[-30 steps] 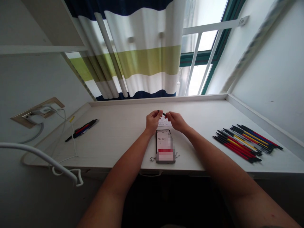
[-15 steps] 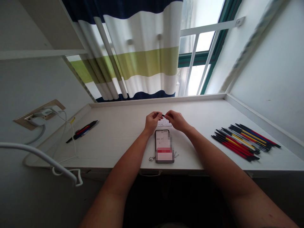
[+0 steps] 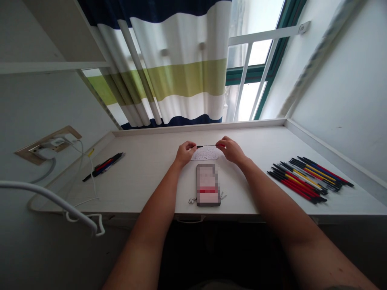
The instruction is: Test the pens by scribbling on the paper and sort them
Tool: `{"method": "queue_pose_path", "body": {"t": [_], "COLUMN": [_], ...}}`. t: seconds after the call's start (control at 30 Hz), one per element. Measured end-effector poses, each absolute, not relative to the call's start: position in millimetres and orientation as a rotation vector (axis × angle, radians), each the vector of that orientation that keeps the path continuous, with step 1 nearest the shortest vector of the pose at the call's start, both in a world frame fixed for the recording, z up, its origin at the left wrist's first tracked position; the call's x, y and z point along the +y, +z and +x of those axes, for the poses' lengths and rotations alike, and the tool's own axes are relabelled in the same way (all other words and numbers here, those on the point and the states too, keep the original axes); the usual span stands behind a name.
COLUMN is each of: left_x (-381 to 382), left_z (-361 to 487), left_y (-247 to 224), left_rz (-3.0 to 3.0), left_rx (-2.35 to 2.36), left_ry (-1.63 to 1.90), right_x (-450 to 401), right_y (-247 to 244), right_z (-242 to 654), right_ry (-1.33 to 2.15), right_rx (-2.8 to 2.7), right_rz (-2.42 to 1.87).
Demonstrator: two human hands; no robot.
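Note:
Over the middle of the white desk, my left hand [image 3: 185, 154] pinches a short black pen part [image 3: 199, 146]. My right hand [image 3: 231, 150] grips a red pen part [image 3: 220, 145], from which a thin refill [image 3: 209, 145] points left toward the black part. Both hands are level, with a gap between them. Beneath and just in front of them lies a white sheet covered in small marks [image 3: 205, 154]. A phone [image 3: 208, 185] with a partly blurred screen lies nearer the desk's front edge.
Many pens [image 3: 302, 177] in red, yellow, white, blue and black lie in rows at right. A small bundle of pens [image 3: 104, 166] rests at left. White cables [image 3: 93, 173] hang from a wall socket [image 3: 48, 146]. A raised rim [image 3: 199, 126] runs along the back.
My hands have moved apart, my left hand going left and my right hand slightly right. The red part and thin refill now show between them, and more of the sheet is visible.

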State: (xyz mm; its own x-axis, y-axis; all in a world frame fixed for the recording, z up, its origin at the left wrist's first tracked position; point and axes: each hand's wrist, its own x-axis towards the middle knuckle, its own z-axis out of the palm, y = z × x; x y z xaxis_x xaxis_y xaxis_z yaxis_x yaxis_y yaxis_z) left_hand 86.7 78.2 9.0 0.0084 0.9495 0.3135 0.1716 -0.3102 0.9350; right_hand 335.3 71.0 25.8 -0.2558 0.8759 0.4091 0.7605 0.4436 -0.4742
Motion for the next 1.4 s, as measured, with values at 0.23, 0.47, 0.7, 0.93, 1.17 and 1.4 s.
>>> {"method": "queue_pose_path", "body": {"t": [0.23, 0.47, 0.7, 0.93, 1.17, 1.4], "left_x": [87, 91, 83, 76, 85, 101], "left_z": [68, 60, 61, 87, 58, 33], "left_y": [-4, -1, 8, 9, 9, 0], "left_rz": [2.047, 2.002, 2.178, 2.325, 2.205, 1.878], "left_rx": [1.583, 1.693, 1.516, 1.410, 1.636, 1.899], "left_ry": [1.051, 1.108, 1.175, 0.949, 1.071, 1.266], "right_x": [80, 80, 86, 80, 79, 87], "right_y": [9, 6, 3, 7, 4, 1], "right_z": [329, 333, 350, 318, 324, 344], "right_ry": [0.249, 0.308, 0.188, 0.217, 0.288, 0.261], "right_rx": [-2.233, -2.151, -2.020, -2.281, -2.306, -1.941], "right_rz": [-1.462, -1.482, -1.515, -1.322, -1.297, -1.525]}}
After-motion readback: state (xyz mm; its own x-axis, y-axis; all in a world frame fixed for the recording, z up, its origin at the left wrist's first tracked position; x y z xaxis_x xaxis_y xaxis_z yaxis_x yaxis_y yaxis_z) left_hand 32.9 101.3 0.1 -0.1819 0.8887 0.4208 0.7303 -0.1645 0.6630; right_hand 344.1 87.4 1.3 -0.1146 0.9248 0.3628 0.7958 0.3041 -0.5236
